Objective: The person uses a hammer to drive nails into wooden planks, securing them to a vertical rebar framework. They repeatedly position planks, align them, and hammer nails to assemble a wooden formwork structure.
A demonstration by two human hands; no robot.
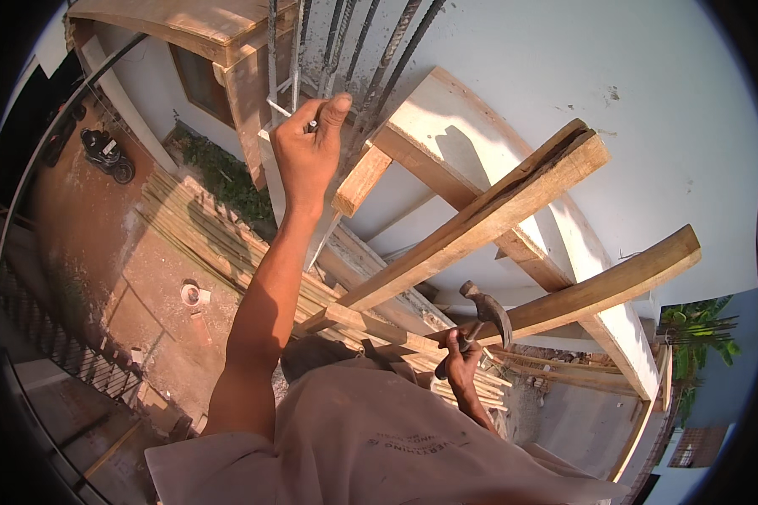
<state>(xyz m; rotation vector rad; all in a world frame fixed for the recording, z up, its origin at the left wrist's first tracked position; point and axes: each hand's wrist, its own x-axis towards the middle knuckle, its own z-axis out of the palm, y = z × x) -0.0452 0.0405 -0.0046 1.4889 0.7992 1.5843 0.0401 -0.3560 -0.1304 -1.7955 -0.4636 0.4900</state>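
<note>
My left hand (307, 143) is raised beside the upright steel rebars (343, 42), its fingers closed and thumb on top. A thin whitish rod (279, 108) shows on one side of the fist, and what looks like its end pokes out between the fingers. Lower and to the right, my right hand (461, 364) is closed round the handle of a claw hammer (490, 313), close below the metal head. The hammer is next to a curved timber beam (606, 290). A short wood block (362, 179) sits just right of my left wrist, at the foot of the rebars.
A thick split timber (488, 215) crosses a wooden formwork frame (556, 223) against the white wall (648, 126). Far below on the ground are long poles (198, 236), a bucket (191, 293) and a parked motorbike (108, 156). A wooden-edged slab (185, 21) juts out at upper left.
</note>
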